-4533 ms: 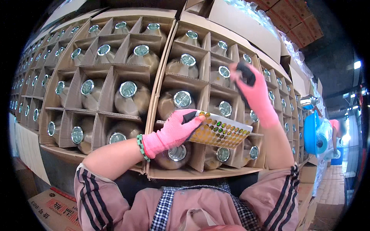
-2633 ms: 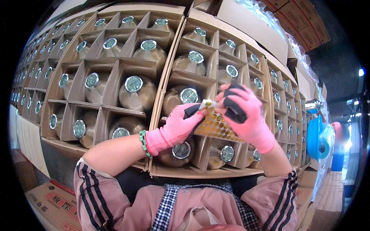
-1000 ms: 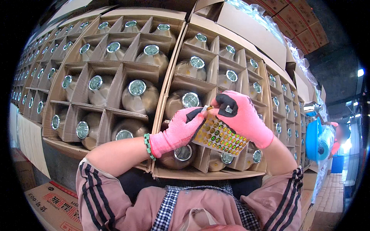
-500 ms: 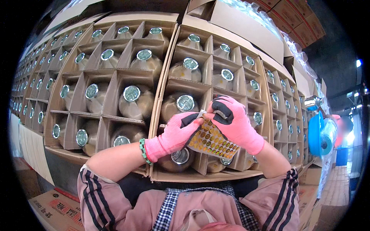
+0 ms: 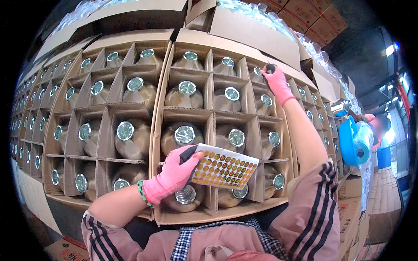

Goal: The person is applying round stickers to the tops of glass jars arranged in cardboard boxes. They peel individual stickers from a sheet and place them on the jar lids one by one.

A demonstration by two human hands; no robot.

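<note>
My left hand [image 5: 176,172], in a pink glove with dark palm, pinches the left edge of a white sheet of round gold stickers [image 5: 226,168]. The sheet lies tilted above the near part of a divided cardboard box [image 5: 226,212]. Out at the box's far right corner, my right hand [image 5: 276,82], gloved alike, has its fingers pinched together beside the mouth of a round-bodied glass bottle [image 5: 257,71]. What those fingertips hold, if anything, is too small to make out. Other bottles, such as one bottle in the middle [image 5: 185,135], stand upright in single compartments, their mouths silvery green.
A second divided box of bottles [image 5: 96,126] adjoins on the left, with more boxes beyond on both sides. Upright cardboard flaps [image 5: 257,35] line the far edge, clear plastic wrap behind them. Off to the right are a blue basin [image 5: 348,141] and another person [image 5: 375,126].
My right hand has left the sticker sheet and reached forward to the far right bottle. My left hand keeps the sheet, now lower and further left. The view has shifted.
</note>
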